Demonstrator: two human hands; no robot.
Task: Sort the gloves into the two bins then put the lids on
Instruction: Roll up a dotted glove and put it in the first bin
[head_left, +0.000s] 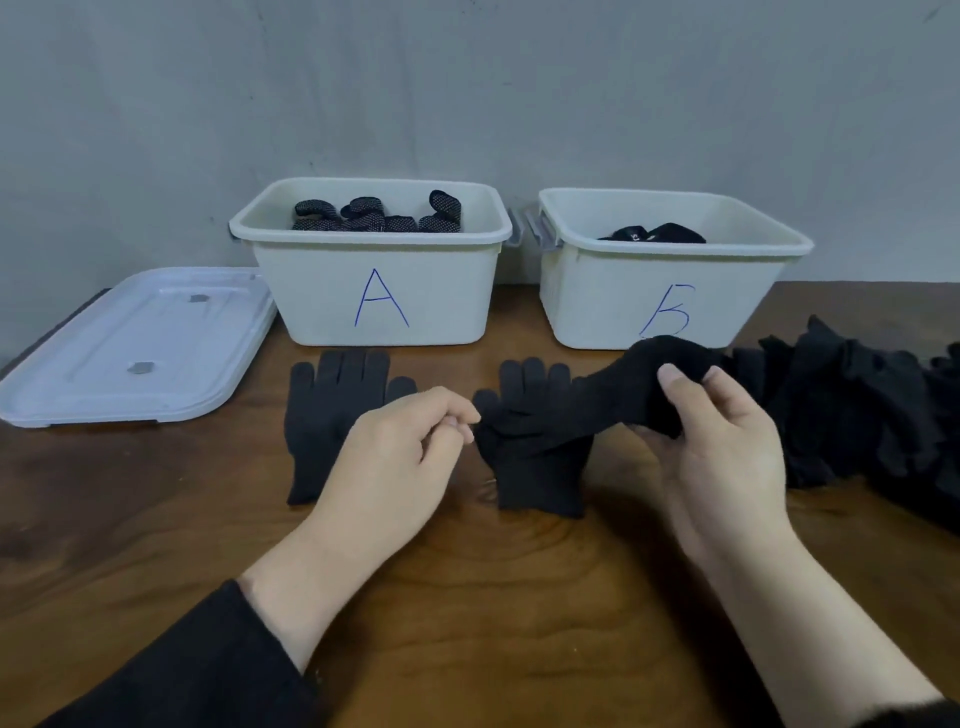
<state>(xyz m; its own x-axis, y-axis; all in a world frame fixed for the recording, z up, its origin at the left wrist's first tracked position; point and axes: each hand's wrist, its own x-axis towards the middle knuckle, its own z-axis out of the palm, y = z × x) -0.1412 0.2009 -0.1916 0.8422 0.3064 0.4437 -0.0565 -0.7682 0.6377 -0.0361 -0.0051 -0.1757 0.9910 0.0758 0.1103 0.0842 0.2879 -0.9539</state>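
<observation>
Nearest the camera, two forearms reach in over the wooden table (467, 597). The left hand (400, 457), at about 9 o'clock from the table's middle, has its fingertips curled together in a pinch on one end of a black glove (587, 410). The right hand (727, 447), at 3 o'clock, grips the other end of that held glove, thumb on top and fingers curled beneath, so the fabric stretches between the hands.

Under it a second black glove (535, 478) lies flat, and a third flat glove (327, 415) lies at 10 o'clock, partly behind the left hand. A pile of dark gloves (857, 410) spreads at 2 o'clock.

Farther back, stacked white lids (130, 348) lie at 10 o'clock. At 12 o'clock stands bin A (374, 291), holding dotted gloves (374, 215); bin B (665, 291) at 1 o'clock holds plain black ones (654, 234).
</observation>
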